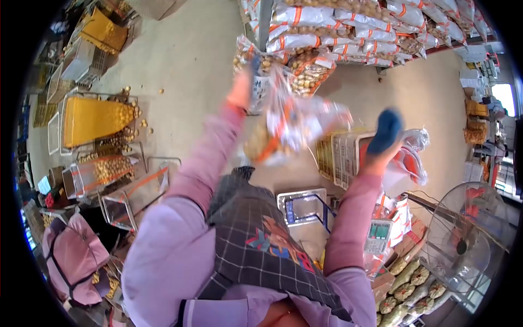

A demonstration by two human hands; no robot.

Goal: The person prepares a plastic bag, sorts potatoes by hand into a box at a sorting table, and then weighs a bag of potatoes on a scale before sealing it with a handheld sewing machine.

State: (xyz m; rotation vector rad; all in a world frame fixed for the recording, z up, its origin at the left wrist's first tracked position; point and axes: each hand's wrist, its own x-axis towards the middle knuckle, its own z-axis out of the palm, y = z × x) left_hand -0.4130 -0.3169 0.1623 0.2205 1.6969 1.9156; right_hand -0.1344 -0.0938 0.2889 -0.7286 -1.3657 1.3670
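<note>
A clear, orange-printed plastic bag [294,126] of round tan produce [257,145] blurs between a blue-gloved left hand [252,71] and blue-gloved right hand [385,132] — both grips too smeared to tell. Loosely held, the flimsy plastic could slip, spilling its load.

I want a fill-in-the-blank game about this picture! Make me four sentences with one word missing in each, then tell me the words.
1. The right hand wears a glove coloured ____.
2. The blurred bag near the picture's middle has a stripe coloured ____.
3. The dark apron has crossing lines coloured ____.
4. The big fan stands toward the picture's lower ____ corner.

Missing words: blue; orange; white; right.
</note>
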